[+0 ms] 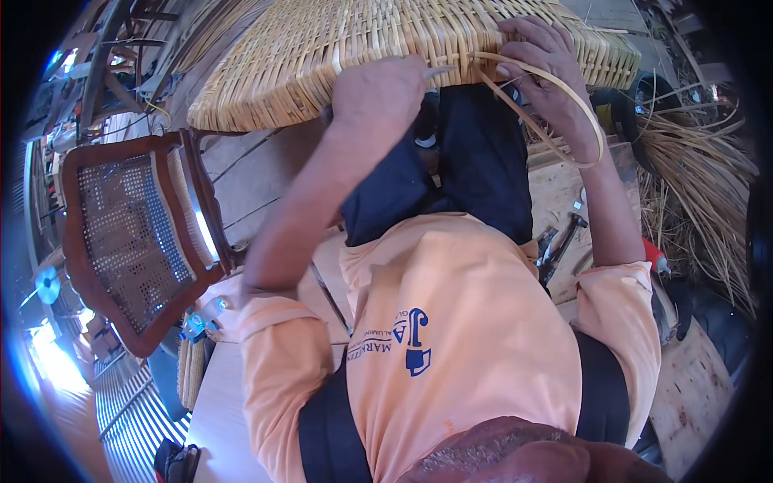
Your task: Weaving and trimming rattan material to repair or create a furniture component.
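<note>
A large woven cane panel (pixel 354 36) with a thick wrapped edge lies across my lap. Near the middle of that edge my left hand (pixel 378 95) is closed around a tool with a thin pointed metal tip (pixel 440 71); its handle is hidden in the fist. The tip lies against the weave. My right hand (pixel 551 72) grips the edge just right of the tip, fingers curled over the top. A loose cane strip (pixel 568 87) comes out of the weave between the hands and loops across my right hand and wrist. A browner strip end (pixel 515 109) runs below it.
A brown wooden frame with cane mesh (pixel 133 233) stands at the left. Long loose cane strands (pixel 696 161) are heaped at the right. Dark-handled tools (pixel 564 241) lie on a wooden board beside my right forearm, near a red item (pixel 654 256).
</note>
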`<state>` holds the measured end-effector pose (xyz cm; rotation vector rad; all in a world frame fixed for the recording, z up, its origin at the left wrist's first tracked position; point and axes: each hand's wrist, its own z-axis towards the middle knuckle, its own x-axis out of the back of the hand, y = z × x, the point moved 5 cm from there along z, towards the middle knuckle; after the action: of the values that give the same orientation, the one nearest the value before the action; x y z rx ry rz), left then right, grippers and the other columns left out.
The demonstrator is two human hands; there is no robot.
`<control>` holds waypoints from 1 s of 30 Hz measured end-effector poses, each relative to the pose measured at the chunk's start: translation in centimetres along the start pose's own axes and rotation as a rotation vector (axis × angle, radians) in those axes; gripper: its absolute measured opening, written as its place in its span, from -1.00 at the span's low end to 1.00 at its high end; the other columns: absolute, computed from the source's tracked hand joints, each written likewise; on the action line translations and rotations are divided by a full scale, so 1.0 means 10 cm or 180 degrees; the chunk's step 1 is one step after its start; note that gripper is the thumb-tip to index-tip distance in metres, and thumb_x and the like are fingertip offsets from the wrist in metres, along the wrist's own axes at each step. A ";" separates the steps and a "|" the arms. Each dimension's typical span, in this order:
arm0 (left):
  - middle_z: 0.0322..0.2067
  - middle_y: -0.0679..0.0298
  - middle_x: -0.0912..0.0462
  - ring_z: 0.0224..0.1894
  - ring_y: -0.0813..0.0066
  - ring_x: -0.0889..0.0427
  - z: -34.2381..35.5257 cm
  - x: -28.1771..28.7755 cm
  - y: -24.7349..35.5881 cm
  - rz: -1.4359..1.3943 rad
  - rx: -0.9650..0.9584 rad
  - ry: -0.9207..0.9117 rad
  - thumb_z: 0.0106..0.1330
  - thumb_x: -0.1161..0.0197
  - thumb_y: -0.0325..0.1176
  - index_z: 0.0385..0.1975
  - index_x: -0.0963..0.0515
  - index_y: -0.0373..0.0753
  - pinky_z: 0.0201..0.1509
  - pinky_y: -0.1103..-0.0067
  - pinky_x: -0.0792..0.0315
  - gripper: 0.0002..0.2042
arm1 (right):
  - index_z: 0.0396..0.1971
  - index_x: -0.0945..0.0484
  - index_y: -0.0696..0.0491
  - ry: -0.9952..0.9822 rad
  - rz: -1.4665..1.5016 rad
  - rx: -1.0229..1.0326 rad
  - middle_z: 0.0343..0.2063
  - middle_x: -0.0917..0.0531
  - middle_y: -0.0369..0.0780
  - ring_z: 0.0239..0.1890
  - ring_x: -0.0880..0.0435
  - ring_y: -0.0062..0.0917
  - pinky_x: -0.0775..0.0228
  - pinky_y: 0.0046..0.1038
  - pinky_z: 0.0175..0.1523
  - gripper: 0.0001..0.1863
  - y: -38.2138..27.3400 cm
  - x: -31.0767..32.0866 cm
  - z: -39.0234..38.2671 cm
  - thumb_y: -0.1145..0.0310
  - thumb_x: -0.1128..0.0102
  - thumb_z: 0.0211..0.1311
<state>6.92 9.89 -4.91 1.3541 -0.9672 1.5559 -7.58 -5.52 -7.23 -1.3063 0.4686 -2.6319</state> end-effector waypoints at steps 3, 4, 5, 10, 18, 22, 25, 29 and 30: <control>-0.58 0.20 -0.61 -0.50 0.15 -0.65 -0.01 -0.04 -0.09 -0.0009 -0.0490 -0.0172 0.18 -0.20 -0.24 -0.47 -0.53 -0.16 -0.45 0.29 -0.50 -0.86 | -0.29 -0.59 0.06 -0.0046 -0.0124 0.0136 0.03 -0.56 -0.25 0.17 -0.43 -0.30 -0.15 -0.25 0.26 -0.78 -0.05 0.05 0.10 0.29 -0.30 0.10; -0.58 0.18 -0.60 -0.50 0.13 -0.63 -0.06 0.02 -0.16 -0.0133 -0.0679 0.0008 0.17 -0.20 -0.25 -0.48 -0.53 -0.17 -0.45 0.29 -0.48 -0.86 | -0.27 -0.59 0.05 -0.0168 -0.0189 0.0184 0.04 -0.56 -0.25 0.18 -0.43 -0.30 -0.16 -0.27 0.26 -0.77 -0.07 0.05 0.15 0.26 -0.29 0.11; -0.58 0.16 -0.59 -0.50 0.12 -0.62 -0.13 0.09 -0.23 -0.0321 -0.0946 0.0305 0.17 -0.19 -0.26 -0.49 -0.53 -0.19 -0.45 0.30 -0.47 -0.86 | -0.27 -0.59 0.05 -0.0178 -0.0174 0.0111 0.04 -0.56 -0.25 0.18 -0.43 -0.30 -0.16 -0.27 0.26 -0.77 -0.03 0.01 0.21 0.26 -0.29 0.11; -0.65 0.10 -0.47 -0.61 0.15 -0.51 -1.16 0.49 -1.49 -0.0273 0.0308 -0.0428 0.18 -0.28 -0.39 -0.58 -0.47 -0.26 -0.50 0.37 -0.35 -0.83 | -0.25 -0.55 0.00 0.0444 0.1164 0.0625 0.03 -0.55 -0.19 0.12 -0.48 -0.28 -0.27 -0.26 0.19 -0.73 0.01 0.22 0.20 0.34 -0.30 -0.01; -0.64 0.21 -0.46 -0.57 0.55 -0.38 -2.28 -0.17 -2.20 -0.1134 0.2245 -0.0011 0.32 -0.21 -0.27 -0.38 -0.53 -0.32 -0.51 0.48 -0.28 -0.79 | -0.26 -0.60 0.00 -0.0691 0.0249 0.0106 0.08 -0.48 -0.12 0.16 -0.39 -0.13 -0.17 -0.11 0.21 -0.74 0.01 0.20 0.01 0.19 -0.27 0.08; -0.43 0.26 -0.58 -0.40 0.55 -0.45 -2.24 -0.73 -1.75 -0.2110 0.3226 -0.0496 0.31 -0.24 -0.23 -0.15 -0.57 -0.31 -0.26 0.54 -0.38 -0.72 | -0.25 -0.60 -0.04 -0.0578 -0.0296 0.0336 0.21 -0.38 -0.18 0.33 -0.24 -0.20 0.02 -0.10 0.33 -0.76 -0.10 0.09 -0.02 0.38 -0.24 0.00; -0.28 0.24 -0.60 -0.40 0.52 -0.46 -1.91 -0.73 -1.24 -0.2246 0.2210 -0.0192 0.38 -0.14 -0.30 0.03 -0.51 -0.29 -0.20 0.56 -0.42 -0.69 | -0.08 -0.56 -0.15 -0.0780 -0.0685 0.0208 0.25 -0.34 -0.27 0.36 -0.21 -0.29 0.06 -0.06 0.38 -0.54 -0.15 -0.06 -0.07 0.18 -0.40 -0.07; -0.15 0.16 -0.50 -0.43 0.57 -0.43 -1.44 -0.56 -0.87 -0.3129 0.2039 0.1032 0.46 0.04 -0.37 0.13 -0.41 -0.32 -0.38 0.65 -0.40 -0.69 | -0.10 -0.52 -0.14 -0.0144 -0.0742 0.0323 0.15 -0.44 -0.31 0.28 -0.32 -0.32 -0.07 -0.12 0.28 -0.50 -0.19 -0.20 -0.04 0.21 -0.44 -0.14; -0.15 0.16 -0.50 -0.43 0.57 -0.43 -1.33 -0.54 -0.81 -0.3138 0.2066 0.0983 0.46 0.04 -0.37 0.13 -0.41 -0.32 -0.38 0.65 -0.40 -0.69 | -0.19 -0.52 -0.10 0.0010 -0.0717 0.0363 0.08 -0.48 -0.33 0.24 -0.37 -0.35 -0.11 -0.17 0.25 -0.58 -0.19 -0.24 -0.01 0.25 -0.43 -0.12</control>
<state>10.25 24.55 -11.68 1.5780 0.4398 1.2233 -6.24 -3.04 -8.47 -1.3928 0.1768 -2.7926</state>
